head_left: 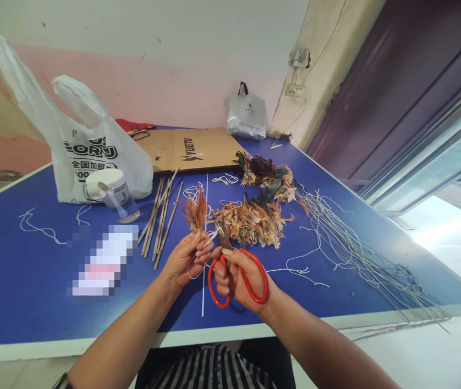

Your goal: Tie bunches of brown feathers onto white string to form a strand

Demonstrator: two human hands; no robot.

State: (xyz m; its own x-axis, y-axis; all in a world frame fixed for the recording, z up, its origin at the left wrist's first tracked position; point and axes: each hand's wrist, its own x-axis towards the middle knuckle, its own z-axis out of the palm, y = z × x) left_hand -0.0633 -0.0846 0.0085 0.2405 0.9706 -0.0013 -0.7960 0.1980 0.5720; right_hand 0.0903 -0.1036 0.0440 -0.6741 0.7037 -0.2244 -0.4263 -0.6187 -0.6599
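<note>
Pinched in my left hand [187, 258] is a small bunch of orange-brown feathers [196, 212], tips upward, with white string around its base. My right hand [240, 275] holds scissors with red handles [259, 275]. Their blades [224, 235] point up and left, close to the string at my left fingers; whether they touch it I cannot tell. Just behind the scissors lies a heap of tan feather bunches [254, 221] on the blue table. Darker feather bunches [266, 174] sit farther back.
Thin sticks [160, 219] lie left of the feathers. Long loose strings [347, 248] spread over the right side. A white plastic bag [92, 146], a lidded clear jar [112, 194], flat cardboard [201, 146] and a silver bag [246, 116] stand or lie on the table [27, 292].
</note>
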